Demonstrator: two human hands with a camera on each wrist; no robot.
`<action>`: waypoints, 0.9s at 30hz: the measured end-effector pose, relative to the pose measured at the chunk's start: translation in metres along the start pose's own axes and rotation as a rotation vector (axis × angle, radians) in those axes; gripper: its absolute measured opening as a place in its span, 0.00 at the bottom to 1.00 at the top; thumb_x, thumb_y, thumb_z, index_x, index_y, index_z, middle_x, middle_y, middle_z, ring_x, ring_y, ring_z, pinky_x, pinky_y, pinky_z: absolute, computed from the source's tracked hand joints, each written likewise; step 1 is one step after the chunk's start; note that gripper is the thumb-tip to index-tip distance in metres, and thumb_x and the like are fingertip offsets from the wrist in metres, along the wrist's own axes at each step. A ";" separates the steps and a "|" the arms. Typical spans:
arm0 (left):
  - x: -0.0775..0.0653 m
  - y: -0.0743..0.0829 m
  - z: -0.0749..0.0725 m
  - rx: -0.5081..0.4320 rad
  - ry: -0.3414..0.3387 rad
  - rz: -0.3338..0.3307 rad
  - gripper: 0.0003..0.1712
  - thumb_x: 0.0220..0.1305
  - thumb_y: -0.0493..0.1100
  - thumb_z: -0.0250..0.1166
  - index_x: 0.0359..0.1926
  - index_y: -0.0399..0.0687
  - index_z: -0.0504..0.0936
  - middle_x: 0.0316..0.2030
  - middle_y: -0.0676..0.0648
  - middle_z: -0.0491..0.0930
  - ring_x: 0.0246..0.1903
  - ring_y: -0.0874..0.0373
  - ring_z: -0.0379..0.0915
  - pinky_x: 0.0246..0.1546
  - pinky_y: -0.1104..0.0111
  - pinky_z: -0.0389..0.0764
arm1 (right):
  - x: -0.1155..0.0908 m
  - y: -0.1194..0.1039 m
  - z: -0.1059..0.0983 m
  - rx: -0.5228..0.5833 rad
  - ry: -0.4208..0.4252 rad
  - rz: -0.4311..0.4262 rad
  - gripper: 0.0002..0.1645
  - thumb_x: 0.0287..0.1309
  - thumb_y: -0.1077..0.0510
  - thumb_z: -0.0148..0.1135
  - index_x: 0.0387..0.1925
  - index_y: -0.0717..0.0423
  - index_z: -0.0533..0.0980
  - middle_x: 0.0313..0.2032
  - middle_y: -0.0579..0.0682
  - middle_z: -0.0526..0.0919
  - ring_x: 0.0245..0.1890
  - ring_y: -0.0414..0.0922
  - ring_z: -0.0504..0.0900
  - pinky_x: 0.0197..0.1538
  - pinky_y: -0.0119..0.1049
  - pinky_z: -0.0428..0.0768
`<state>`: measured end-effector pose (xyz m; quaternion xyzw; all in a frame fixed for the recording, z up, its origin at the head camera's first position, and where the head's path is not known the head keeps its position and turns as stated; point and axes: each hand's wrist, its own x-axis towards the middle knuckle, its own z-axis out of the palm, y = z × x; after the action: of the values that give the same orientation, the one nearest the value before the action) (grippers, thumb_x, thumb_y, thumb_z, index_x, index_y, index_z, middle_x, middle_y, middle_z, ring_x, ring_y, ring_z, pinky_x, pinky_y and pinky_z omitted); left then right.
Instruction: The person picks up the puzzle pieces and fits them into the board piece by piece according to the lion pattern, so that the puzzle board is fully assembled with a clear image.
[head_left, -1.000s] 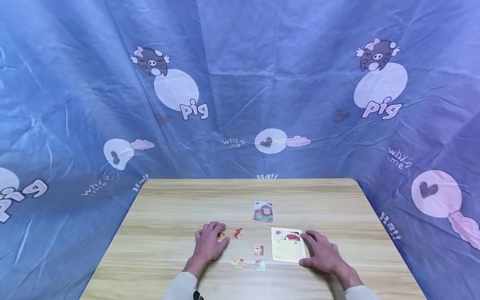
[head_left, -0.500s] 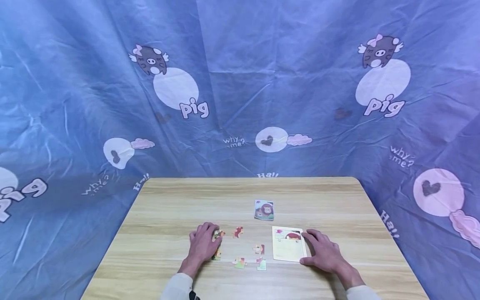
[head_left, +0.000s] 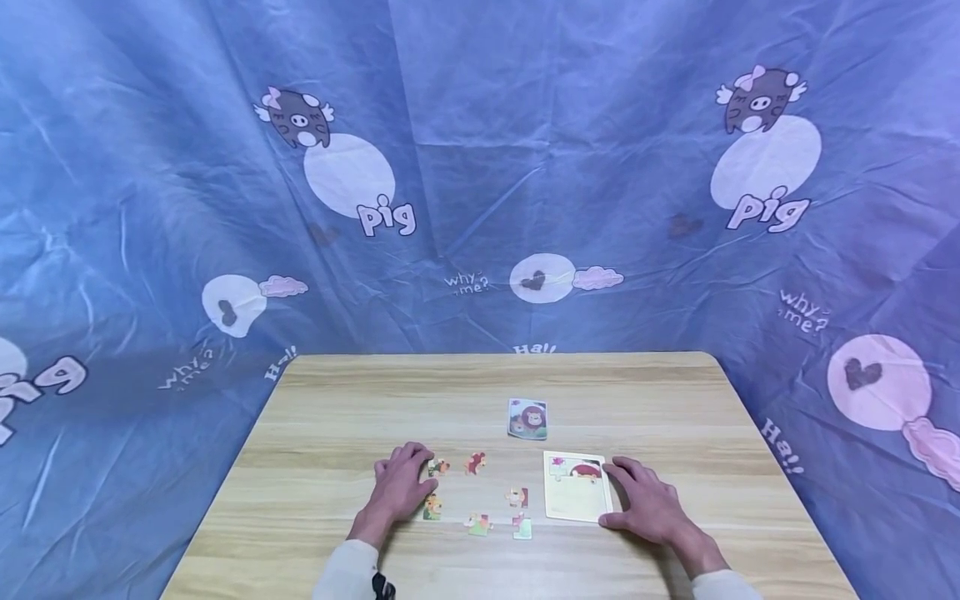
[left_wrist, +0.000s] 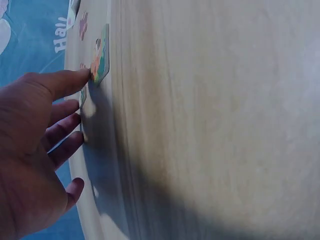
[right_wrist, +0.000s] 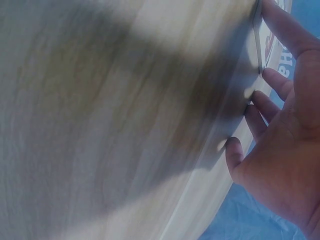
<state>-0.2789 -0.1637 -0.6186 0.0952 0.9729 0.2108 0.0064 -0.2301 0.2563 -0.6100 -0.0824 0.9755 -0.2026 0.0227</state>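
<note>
My left hand (head_left: 400, 485) rests at the left of the loose puzzle pieces, fingers spread and relaxed. In the left wrist view its thumb tip is right at the edge of an orange-and-green piece (left_wrist: 101, 56). The fingertips lie beside another piece (head_left: 438, 467) in the head view. On the right, my right hand (head_left: 647, 504) touches the right edge of a pale puzzle board (head_left: 577, 502), thumb at the near corner and index finger at the far one. Several joined pieces (head_left: 585, 471) with a red-brown picture fill the board's far strip.
More loose pieces lie between the hands: a red one (head_left: 476, 463), a cream-and-brown one (head_left: 517, 497), a green-edged one (head_left: 478, 524) and a pink-and-green one (head_left: 522, 526). A lion picture card (head_left: 528, 419) lies beyond them. Blue cloth (head_left: 480, 167) surrounds the wooden table (head_left: 360, 392).
My left hand has drawn back to the left, uncovering two pieces near its thumb and fingers. My right hand stays at the puzzle board's edge.
</note>
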 end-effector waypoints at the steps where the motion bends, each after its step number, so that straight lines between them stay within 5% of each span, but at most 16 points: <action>1: 0.001 -0.001 0.000 0.003 -0.007 0.002 0.24 0.57 0.51 0.67 0.55 0.50 0.80 0.56 0.50 0.74 0.56 0.51 0.67 0.47 0.52 0.61 | 0.000 0.000 0.000 0.002 0.000 0.002 0.53 0.33 0.33 0.75 0.63 0.51 0.71 0.63 0.56 0.69 0.62 0.60 0.69 0.44 0.58 0.69; 17: 0.003 0.001 0.000 -0.059 0.008 -0.042 0.15 0.57 0.48 0.69 0.46 0.54 0.81 0.53 0.50 0.75 0.55 0.50 0.66 0.52 0.49 0.58 | 0.001 0.001 0.001 0.008 -0.018 0.011 0.54 0.33 0.32 0.74 0.64 0.50 0.70 0.65 0.56 0.68 0.63 0.60 0.68 0.46 0.60 0.69; 27: 0.005 0.001 0.001 -0.092 0.032 -0.031 0.15 0.53 0.45 0.70 0.42 0.58 0.79 0.39 0.57 0.80 0.44 0.58 0.70 0.46 0.53 0.58 | 0.002 0.002 0.001 0.012 -0.010 0.006 0.54 0.34 0.33 0.74 0.64 0.51 0.70 0.65 0.57 0.68 0.63 0.61 0.68 0.46 0.60 0.68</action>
<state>-0.2835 -0.1614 -0.6187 0.0763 0.9635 0.2566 -0.0013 -0.2321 0.2578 -0.6114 -0.0801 0.9745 -0.2078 0.0288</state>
